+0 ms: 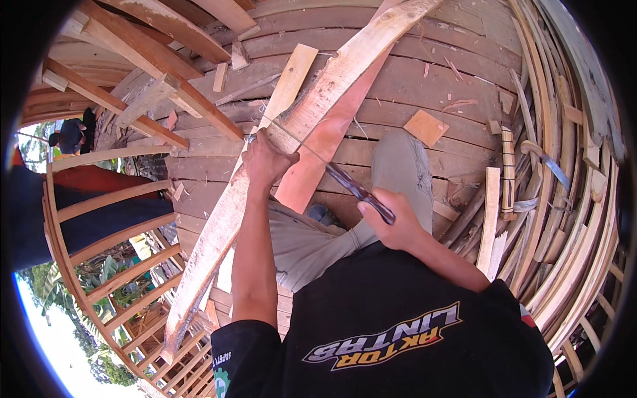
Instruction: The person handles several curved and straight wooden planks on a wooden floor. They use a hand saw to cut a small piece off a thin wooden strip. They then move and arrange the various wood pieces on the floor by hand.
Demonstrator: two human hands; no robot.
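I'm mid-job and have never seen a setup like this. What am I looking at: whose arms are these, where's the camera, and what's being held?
There is no machine: these are one person's bare arms. The single picture comes from a wide fisheye camera on their head, looking down, so straight edges bend near the rim and its left is their left.

The right hand grips the dark handle of a tool whose thin blade crosses a long, rough-edged board. The left hand is on that board; its fingertips are hard to make out.

On the plank floor lies a squarish wood piece. At right are a curved knife and many wood strips.
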